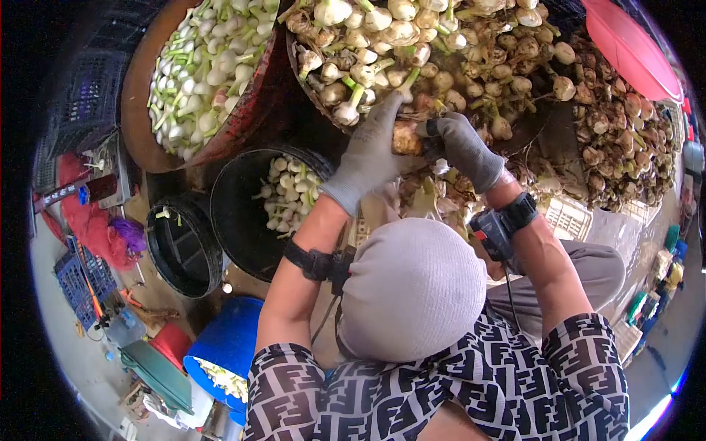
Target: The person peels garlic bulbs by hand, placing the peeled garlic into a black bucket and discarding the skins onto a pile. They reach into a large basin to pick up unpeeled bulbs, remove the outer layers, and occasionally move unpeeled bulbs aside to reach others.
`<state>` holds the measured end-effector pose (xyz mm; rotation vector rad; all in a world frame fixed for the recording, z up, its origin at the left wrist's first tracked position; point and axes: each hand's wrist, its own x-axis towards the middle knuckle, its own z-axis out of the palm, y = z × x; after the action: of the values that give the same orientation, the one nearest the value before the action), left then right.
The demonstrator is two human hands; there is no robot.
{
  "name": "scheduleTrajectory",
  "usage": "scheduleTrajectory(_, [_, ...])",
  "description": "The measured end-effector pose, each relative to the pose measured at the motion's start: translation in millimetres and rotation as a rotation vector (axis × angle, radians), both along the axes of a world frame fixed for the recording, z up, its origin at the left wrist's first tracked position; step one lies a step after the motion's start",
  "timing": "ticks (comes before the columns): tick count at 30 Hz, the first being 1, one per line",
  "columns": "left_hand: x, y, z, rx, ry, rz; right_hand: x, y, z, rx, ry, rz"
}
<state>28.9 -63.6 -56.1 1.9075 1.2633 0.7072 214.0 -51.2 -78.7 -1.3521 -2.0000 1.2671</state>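
My left hand (373, 151), in a grey glove, reaches to the near edge of a heap of unpeeled garlic (368, 73). Its fingertips close on a garlic bulb (406, 87) whose green stem points away from me. My right hand (469, 151), gloved too, is curled beside a small dark item that I cannot make out. Between both hands sits a brown, block-like piece (406, 138). Loose skins and stem scraps (426, 195) lie beneath the hands.
At the upper left a large tub (140, 110) holds cleaned garlic. Nearer stand a black bucket (239, 213) with white bulbs and a smaller black bucket (184, 246). A blue barrel (239, 331) is lower left. Dirty garlic (625, 140) piles up right, by a pink basin (636, 48).
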Motion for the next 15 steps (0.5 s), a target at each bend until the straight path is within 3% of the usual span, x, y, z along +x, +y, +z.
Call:
scheduleTrajectory(2, [-3.4,2.5,0.5,-0.086,-0.027,-0.041,7.6,2.1,-1.3,0.398,-0.177,0.196])
scheduleTrajectory(4, [-8.8,6.1,1.9,-0.259,-0.062,-0.088,12.2,1.3,-2.8,0.348,-0.186,0.22])
scheduleTrajectory(7, [-14.8,5.7,-15.4,-0.361,-0.424,-0.034,13.1,-3.2,-12.9,0.218,-0.165,0.179])
scheduleTrajectory(8, [-15.4,3.9,-19.9,-0.611,-0.753,0.07,13.6,-5.6,-17.0,0.165,-0.152,0.153])
scheduleTrajectory(10, [-10.7,3.9,-7.6,-1.101,-1.41,0.29,-16.7,-8.3,8.1,-0.303,0.26,-0.35])
scheduleTrajectory(11, [-9.4,3.0,-6.4,-1.107,-1.423,0.294,-28.9,-8.6,20.0,-0.537,0.468,-0.603])
scheduleTrajectory(14, [-8.4,3.7,-3.0,-1.117,-1.461,0.307,-24.3,-5.5,9.9,-0.498,0.446,-0.61])
scheduleTrajectory(15, [-7.3,3.2,-3.3,-0.943,-1.168,0.318,-24.6,-4.8,10.9,-0.49,0.47,-0.603])
